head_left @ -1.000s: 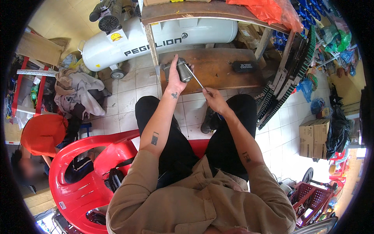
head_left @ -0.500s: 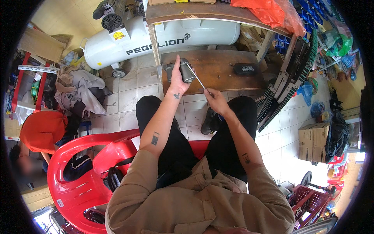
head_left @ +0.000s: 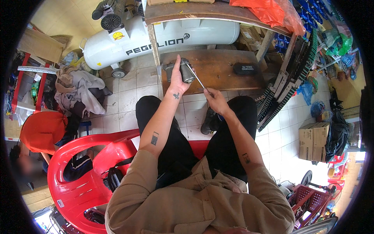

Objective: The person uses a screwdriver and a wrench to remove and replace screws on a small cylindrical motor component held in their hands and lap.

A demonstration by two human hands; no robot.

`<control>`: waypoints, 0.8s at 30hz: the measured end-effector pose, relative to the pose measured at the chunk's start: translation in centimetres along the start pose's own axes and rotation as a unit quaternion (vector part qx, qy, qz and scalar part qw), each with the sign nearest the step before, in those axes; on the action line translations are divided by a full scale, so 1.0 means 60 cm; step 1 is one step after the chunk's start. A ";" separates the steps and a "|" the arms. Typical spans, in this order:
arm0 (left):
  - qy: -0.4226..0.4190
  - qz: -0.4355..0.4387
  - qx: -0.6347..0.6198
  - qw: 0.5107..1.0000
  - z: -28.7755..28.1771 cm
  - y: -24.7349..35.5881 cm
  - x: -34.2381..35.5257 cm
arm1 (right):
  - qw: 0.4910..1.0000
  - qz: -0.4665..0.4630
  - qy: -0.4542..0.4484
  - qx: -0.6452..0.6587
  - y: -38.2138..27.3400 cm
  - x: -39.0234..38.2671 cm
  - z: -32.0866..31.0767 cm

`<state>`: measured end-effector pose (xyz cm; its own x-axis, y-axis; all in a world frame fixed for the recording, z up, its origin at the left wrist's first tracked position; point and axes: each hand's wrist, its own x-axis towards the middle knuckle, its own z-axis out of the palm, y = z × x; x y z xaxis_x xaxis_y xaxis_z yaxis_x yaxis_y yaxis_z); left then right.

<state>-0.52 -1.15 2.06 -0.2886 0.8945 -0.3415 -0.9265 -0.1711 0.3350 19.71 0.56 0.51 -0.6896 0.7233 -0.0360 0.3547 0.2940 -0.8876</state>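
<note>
My left hand (head_left: 177,77) is wrapped round a dark grey metal tool body (head_left: 187,74) with a rounded cylinder, held over the low wooden board. Part of it shows left of my fingers, and the palm hides its middle. In my right hand (head_left: 217,102) is a thin silver metal rod (head_left: 197,77), gripped near its lower end. It slants up and left, its upper end against or just beside the cylinder; I cannot tell whether they touch. A black oblong case (head_left: 245,69) lies on the wooden board (head_left: 218,74) to the right.
Behind the board lies a white air compressor tank (head_left: 117,45). A wooden bench (head_left: 218,12) rises above it. Long dark toothed strips (head_left: 278,87) lean at the right, near cardboard boxes (head_left: 313,141). A red plastic chair (head_left: 74,191) and a person in orange (head_left: 43,130) are at my left.
Almost nothing differs: both hands keep their grip and place. The whole view has shifted very slightly.
</note>
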 end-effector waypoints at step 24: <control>0.066 0.148 0.188 0.969 -0.025 -0.005 0.031 | 0.961 0.177 -0.046 0.209 -0.011 -0.009 0.013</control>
<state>-1.13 -0.07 0.00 -0.5799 0.7640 -0.2829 -0.6520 -0.2269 0.7235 19.33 -0.50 0.77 -0.6318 0.6684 -0.3925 0.3052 -0.2509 -0.9186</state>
